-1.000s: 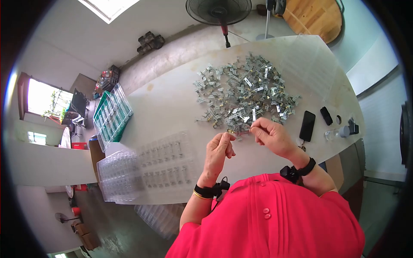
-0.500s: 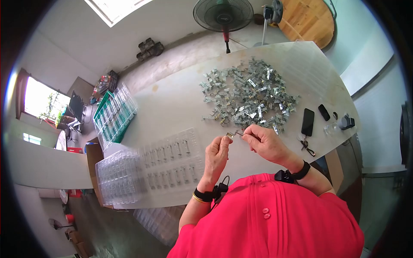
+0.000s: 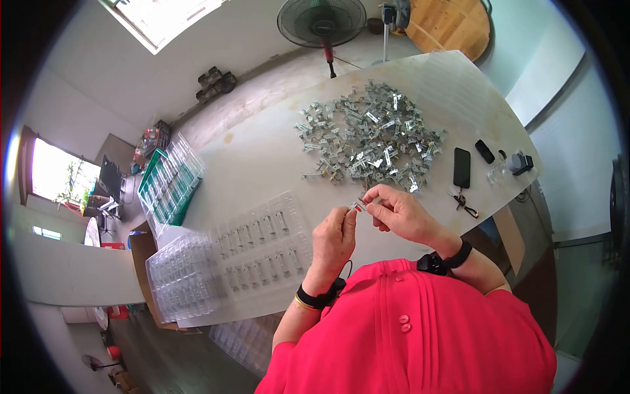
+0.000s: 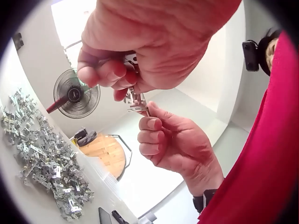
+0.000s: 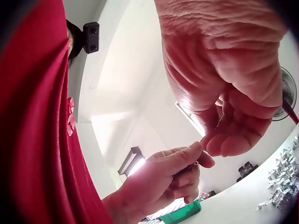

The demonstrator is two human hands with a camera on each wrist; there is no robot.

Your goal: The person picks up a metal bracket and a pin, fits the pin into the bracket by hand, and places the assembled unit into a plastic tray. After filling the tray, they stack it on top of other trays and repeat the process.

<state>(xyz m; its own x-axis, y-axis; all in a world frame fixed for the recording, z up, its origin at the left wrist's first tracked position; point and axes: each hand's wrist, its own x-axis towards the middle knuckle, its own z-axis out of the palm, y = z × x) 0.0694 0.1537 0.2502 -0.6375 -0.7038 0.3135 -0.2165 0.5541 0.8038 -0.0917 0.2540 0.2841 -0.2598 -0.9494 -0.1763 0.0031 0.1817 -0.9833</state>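
In front of the red shirt, the left hand (image 3: 333, 238) pinches a small silvery metal bracket (image 4: 135, 101) between thumb and fingers. The right hand (image 3: 401, 215) comes up to it from the other side, thumb and forefinger pinching a thin metal piece (image 4: 148, 111) at the bracket's end. Seen from the left wrist, the bracket hangs below the left fingers, its upper part hidden in them. The right wrist view hides most of the metal behind the fingers. Past the hands lies a wide heap of similar metal brackets (image 3: 367, 134) on the table (image 3: 252, 157).
A clear plastic tray (image 3: 262, 246) with rows of metal parts lies left of the hands, beside stacked clear trays (image 3: 180, 272). Farther left is a green basket (image 3: 172, 190) with clear trays over it. A phone (image 3: 462, 168) lies on the right; a floor fan (image 3: 321, 23) stands beyond.
The hands were slightly apart half a second ago; now the right fingertips meet the bracket in the left hand. The bracket has turned. The head view has shifted a little.
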